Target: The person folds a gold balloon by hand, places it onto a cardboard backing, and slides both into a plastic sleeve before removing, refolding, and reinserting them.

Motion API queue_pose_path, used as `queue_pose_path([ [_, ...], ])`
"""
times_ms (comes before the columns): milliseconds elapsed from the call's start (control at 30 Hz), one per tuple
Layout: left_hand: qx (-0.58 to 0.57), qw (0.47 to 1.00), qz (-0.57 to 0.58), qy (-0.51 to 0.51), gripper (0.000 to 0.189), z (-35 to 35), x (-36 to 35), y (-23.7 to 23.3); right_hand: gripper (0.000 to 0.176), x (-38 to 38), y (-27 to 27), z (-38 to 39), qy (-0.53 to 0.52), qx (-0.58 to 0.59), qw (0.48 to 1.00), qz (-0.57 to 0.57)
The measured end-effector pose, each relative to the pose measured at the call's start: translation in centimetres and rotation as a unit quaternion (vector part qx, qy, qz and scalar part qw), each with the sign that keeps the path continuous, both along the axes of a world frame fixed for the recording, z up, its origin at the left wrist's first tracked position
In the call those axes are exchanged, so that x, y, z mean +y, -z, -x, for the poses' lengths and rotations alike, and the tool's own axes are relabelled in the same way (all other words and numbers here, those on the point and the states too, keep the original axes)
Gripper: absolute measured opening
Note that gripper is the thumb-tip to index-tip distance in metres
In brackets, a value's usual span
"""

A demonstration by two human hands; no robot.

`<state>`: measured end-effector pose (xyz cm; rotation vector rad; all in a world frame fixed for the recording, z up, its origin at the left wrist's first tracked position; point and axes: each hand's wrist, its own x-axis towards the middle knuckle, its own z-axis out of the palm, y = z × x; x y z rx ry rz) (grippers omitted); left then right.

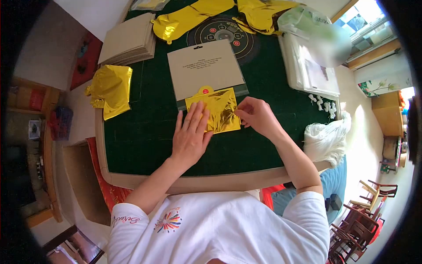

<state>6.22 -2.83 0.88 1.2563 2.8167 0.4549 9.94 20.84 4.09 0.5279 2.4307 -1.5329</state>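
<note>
With the green cloth-topped table [149, 152] serving as a clock face centred on the folded square of shiny gold foil [226, 116], the person's left hand [190, 140] is reaching in from half past seven. It is pressing palm-down, fingers straight and slightly apart, seemingly pinning the light film so that it does not slide. The right hand [259, 115] is working at three o'clock, its fingers curling in at the foil's edge, perhaps to control that side; whether they are closing on the film I cannot tell.

The foil is lying before the person, overlapping the near end of a beige printed card in a clear plastic sleeve [200, 70]. It is looking glossy and creased, catching pale highlights and dark reflections towards three. A rounded gold tab with a red dot [205, 91] is showing at its far edge.

Farther out, a hank of white string [325, 143] is sitting past three, with small white bundles [326, 106] at three. Another folded gold foil piece [116, 86] is resting past nine. A beige card stack [127, 39] is standing past ten and a clear plastic sleeve pile [305, 66] at two, apparently flanking the work for easy reach. Loose gold foil [193, 20] is stretching along the far side around twelve.
</note>
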Motion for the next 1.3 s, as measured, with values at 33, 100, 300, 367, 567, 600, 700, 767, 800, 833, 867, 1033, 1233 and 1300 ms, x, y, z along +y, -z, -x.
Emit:
queue_pose_path([
  [33, 0.0, 1.0, -0.004, 0.031, 0.064, 0.2, 0.5, -0.5, 0.016, 0.0, -0.1, 0.0, 0.0, -0.001, 1.0, 0.0],
  [100, 0.01, 0.997, -0.018, 0.08, 0.069, 0.8, 1.4, -0.4, 0.013, 0.2, -0.3, 0.0, -0.001, -0.004, 1.0, 0.026],
  [300, -0.01, 0.995, -0.025, 0.096, 0.075, 1.5, 3.0, 0.6, 0.016, 1.2, 0.9, -0.1, 0.012, -0.008, 0.992, 0.126],
  [367, -0.013, 0.995, -0.026, 0.097, 0.076, 1.5, 3.0, 0.5, 0.016, 1.5, 0.9, -0.1, -0.001, -0.02, 0.993, 0.118],
  [567, -0.018, 0.994, -0.031, 0.1, 0.079, 1.5, 3.0, 0.3, 0.012, 1.3, -0.3, 0.4, -0.02, -0.043, 0.993, 0.107],
  [600, -0.018, 0.994, -0.033, 0.098, 0.079, 1.5, 3.0, 0.3, 0.012, 1.2, -0.4, 0.5, -0.017, -0.05, 0.992, 0.114],
  [700, -0.013, 0.994, -0.039, 0.101, 0.079, 1.5, 3.0, 0.5, 0.014, 0.9, -0.5, 0.4, 0.002, -0.047, 0.99, 0.135],
  [767, -0.01, 0.994, -0.042, 0.102, 0.079, 1.5, 3.0, 0.5, 0.014, 0.9, -0.4, 0.4, -0.017, -0.059, 0.992, 0.109],
  [800, -0.008, 0.994, -0.045, 0.104, 0.079, 1.5, 3.0, 0.5, 0.014, 0.9, -0.4, 0.3, -0.034, -0.071, 0.993, 0.083],
  [833, -0.009, 0.994, -0.045, 0.104, 0.079, 1.5, 3.0, 0.5, 0.014, 0.9, -0.3, 0.4, -0.034, -0.072, 0.993, 0.082],
  [867, -0.01, 0.993, -0.052, 0.102, 0.079, 1.5, 3.0, 0.5, 0.015, 0.9, -0.2, 0.5, -0.042, -0.08, 0.992, 0.088],
  [1033, -0.013, 0.994, -0.054, 0.099, 0.078, 1.5, 3.0, 0.6, 0.016, 0.6, -0.8, 0.7, -0.033, -0.103, 0.986, 0.127],
  [1233, -0.005, 0.994, -0.046, 0.103, 0.075, 1.4, 3.0, 0.7, 0.016, 0.5, -0.8, 0.6, -0.007, -0.123, 0.979, 0.16],
  [1300, 0.016, 0.994, -0.025, 0.103, 0.069, 1.4, 3.0, 0.8, 0.02, 0.3, -0.4, 0.5, 0.005, -0.114, 0.983, 0.141],
])
